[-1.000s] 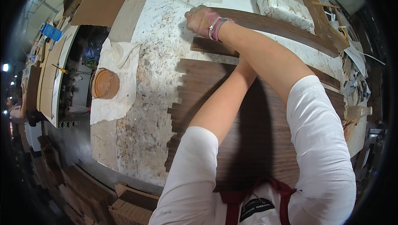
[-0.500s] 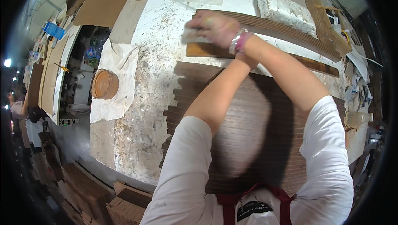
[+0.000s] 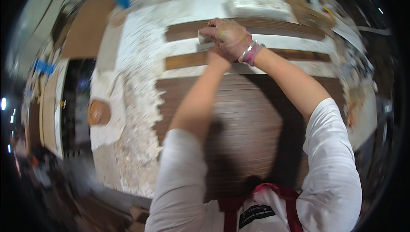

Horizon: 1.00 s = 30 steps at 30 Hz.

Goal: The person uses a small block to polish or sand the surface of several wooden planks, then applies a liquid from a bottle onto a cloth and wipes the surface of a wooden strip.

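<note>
My right hand (image 3: 232,37) is curled around a small pale wad (image 3: 204,38), perhaps a folded cloth, over the far brown boards. Just below it, my left hand (image 3: 218,57) is mostly hidden behind the right, and its fingers do not show. Under the hands run a far stack of long brown slats (image 3: 290,27) and a single brown strip (image 3: 183,60) with an amber sheen. Closer to me lies a wide row of dark brown slats (image 3: 239,99), side by side with uneven left ends.
On the left, a round tub of brown stuff (image 3: 99,112) stands on a white cloth (image 3: 106,133). A white wrapped block (image 3: 258,6) sits behind the far slats. Cardboard (image 3: 87,29) lies at the back left, and an open carton (image 3: 305,7) at the back right.
My view has swung, blurring the picture. Both hands have moved right along the far boards, away from their left ends, with the pale wad still in the right hand.
</note>
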### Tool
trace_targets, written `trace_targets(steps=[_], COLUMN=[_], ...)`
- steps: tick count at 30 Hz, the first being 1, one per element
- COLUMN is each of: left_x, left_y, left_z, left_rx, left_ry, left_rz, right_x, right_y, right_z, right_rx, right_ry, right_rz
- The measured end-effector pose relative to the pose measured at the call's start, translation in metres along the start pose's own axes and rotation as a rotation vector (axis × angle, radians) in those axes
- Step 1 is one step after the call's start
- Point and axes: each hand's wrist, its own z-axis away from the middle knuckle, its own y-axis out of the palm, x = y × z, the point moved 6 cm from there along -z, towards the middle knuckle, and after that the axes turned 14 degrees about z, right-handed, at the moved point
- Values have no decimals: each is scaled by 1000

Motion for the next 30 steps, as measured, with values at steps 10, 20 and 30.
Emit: trace_targets(steps=[10, 20, 30], left_x=[-120, -122, -127], left_y=[60, 83, 82], left_z=[-30, -27, -27], left_rx=[103, 246, 263], left_ry=[185, 127, 122], left_rz=[-252, -288, -297], right_x=[-262, -419, -412], right_y=[-92, -100, -99], right_z=[303, 402, 444], right_rx=[-71, 5, 262], right_ry=[997, 1262, 988], right_rz=[-230, -63, -99])
